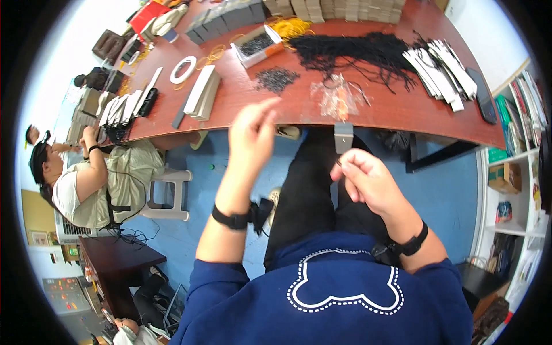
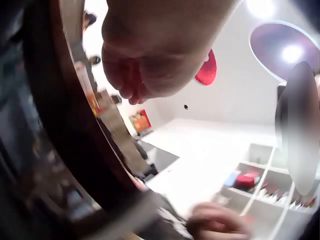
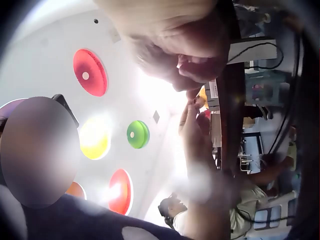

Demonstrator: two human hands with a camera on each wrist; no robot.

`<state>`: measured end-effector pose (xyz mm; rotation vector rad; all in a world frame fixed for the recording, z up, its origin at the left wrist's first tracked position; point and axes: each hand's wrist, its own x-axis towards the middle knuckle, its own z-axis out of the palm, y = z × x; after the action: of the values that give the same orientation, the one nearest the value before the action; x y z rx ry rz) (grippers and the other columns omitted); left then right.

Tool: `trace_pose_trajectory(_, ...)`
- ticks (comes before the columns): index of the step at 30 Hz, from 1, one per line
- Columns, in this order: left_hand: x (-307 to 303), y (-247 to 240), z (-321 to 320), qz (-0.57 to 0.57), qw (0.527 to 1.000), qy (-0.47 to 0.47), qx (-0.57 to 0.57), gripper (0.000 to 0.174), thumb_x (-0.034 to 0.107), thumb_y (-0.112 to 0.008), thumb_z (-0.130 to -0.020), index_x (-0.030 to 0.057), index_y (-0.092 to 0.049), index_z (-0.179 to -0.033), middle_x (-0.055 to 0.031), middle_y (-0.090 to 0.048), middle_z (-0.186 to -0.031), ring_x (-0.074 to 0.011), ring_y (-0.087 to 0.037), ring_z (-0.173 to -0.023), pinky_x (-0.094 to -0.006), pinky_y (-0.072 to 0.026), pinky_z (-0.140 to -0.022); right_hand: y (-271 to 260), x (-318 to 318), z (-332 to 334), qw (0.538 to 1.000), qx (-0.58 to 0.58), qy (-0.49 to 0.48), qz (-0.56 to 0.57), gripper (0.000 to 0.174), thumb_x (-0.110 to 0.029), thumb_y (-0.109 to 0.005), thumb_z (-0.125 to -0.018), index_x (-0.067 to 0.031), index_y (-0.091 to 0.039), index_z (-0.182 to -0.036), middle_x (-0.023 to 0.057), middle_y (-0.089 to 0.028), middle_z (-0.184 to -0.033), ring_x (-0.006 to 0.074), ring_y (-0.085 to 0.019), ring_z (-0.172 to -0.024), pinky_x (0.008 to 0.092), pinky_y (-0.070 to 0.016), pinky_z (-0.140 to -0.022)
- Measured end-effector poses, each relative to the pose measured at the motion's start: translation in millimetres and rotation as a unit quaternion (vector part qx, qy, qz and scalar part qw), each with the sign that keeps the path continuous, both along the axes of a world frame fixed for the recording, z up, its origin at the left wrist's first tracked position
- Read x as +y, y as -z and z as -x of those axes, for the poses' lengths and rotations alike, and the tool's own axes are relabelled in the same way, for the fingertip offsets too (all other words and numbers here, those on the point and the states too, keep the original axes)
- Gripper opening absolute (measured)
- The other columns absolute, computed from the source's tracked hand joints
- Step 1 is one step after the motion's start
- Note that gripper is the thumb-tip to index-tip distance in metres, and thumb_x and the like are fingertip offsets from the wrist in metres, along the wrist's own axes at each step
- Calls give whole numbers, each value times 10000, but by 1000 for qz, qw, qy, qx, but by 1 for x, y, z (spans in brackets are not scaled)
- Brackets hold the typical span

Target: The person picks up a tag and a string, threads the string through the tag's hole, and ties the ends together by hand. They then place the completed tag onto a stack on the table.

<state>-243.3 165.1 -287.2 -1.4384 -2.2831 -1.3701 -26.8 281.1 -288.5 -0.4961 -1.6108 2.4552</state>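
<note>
Head view: one grey card hangs at the table edge, at 12 o'clock from your right hand, whose fingers curl. Your left hand bunches its fingertips. What your two hands pinch is too small to tell. One clear bag and one black string heap lie on the red-brown table, over a blue floor.

Blue floor. Long curved red-brown wooden table across the top of the head view, white wall behind it. White shelving unit on the right, with books and boxes. White plastic stool on the left, just beside a seated person at the same table. Small dark wooden desk lower left. White ceiling with round coloured discs, a red disc and a green disc. Bright ceiling light, strong glare.
</note>
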Motion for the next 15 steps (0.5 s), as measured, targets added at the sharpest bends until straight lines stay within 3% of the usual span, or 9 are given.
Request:
trace_pose_trajectory(1,3,-6,28,-5,991,-39,128,186,40,-568,-828,29,-630,-1003,-99,-604,-817,-164,-572,-668,-263,-460,-631,1,1,-1,999,7,-22,25,125,-154,-461,-932,-51,-500,-872,58,-584,-807,31,-428,-452,162,-342,-430)
trace_pose_trajectory(4,12,-3,79,54,988,-116,91,153,75,-595,-809,28,-637,-948,-123,-606,-826,-229,-598,-737,-305,-470,-675,4,0,1,997,18,-46,61,118,-147,-455,-934,-55,-496,-873,57,-578,-754,30,-414,-439,157,-325,-422)
trace_pose_trajectory(9,28,0,87,154,974,-80,144,160,144,-629,-783,23,-632,-887,-140,-601,-835,-310,-583,-785,-363,-468,-707,7,4,4,995,16,-54,85,110,-139,-451,-935,-51,-500,-891,66,-589,-725,27,-394,-408,153,-314,-400)
trace_pose_trajectory(15,30,6,88,119,973,-105,168,117,115,-597,-802,0,-581,-817,-162,-594,-811,-345,-573,-791,-398,-462,-704,-3,3,6,998,-11,-35,48,123,-146,-445,-939,-48,-504,-895,116,-636,-809,20,-368,-367,156,-297,-362)
